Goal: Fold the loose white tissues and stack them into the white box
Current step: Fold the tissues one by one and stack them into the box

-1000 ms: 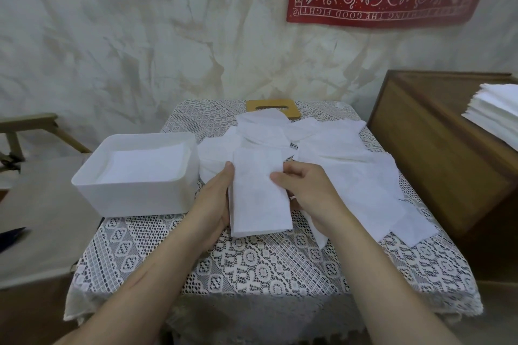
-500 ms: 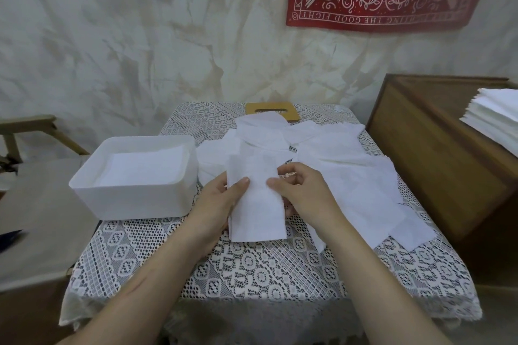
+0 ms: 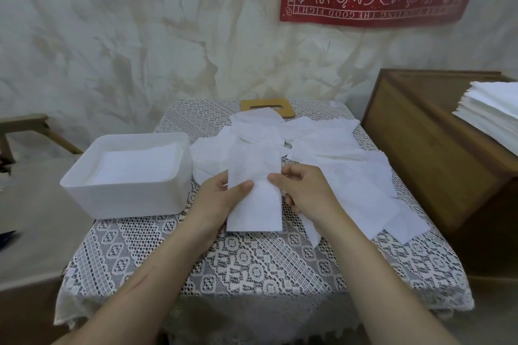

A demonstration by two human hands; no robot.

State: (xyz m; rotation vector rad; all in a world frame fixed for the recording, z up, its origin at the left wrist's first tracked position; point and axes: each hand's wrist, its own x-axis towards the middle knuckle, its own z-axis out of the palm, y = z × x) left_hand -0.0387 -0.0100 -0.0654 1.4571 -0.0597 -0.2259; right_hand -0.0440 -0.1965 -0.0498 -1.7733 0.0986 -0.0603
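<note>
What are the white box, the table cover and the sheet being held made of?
White box: likely plastic; smooth matte walls, rounded corners.
Tablecloth: lace-like fabric; openwork holes, draped edges.
Folded tissue, pinched by the left hand and right hand: thin soft paper, it seems; faintly textured.
</note>
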